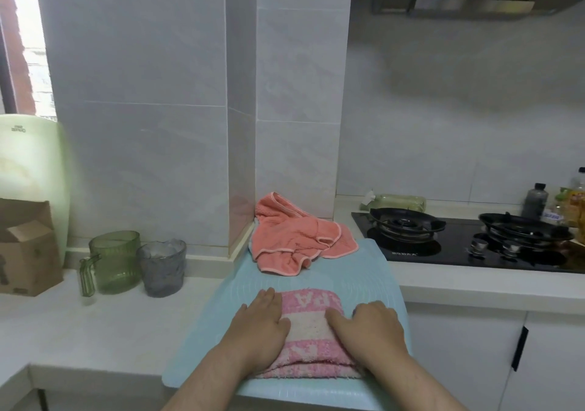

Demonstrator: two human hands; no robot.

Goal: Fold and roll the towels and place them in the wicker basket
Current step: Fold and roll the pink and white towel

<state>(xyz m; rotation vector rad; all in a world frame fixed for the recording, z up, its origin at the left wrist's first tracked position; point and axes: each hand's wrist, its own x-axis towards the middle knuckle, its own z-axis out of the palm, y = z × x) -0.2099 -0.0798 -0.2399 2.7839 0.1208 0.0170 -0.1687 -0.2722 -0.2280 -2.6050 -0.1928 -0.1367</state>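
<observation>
1. Kitchen worktop (104, 325) with a pale blue mat (218, 319).
2. Left hand (259, 325) and right hand (370, 328) press flat, grip released, on folded pink-and-white terry towel (311, 325).
3. Roll tightly, edges even.

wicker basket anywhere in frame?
No: the counter shows only a blue mat, two towels, cups, a box and a stove.

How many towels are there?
2. The pink towel lies folded on the mat under both hands; the coral towel sits crumpled behind it by the wall. No others visible.
</observation>
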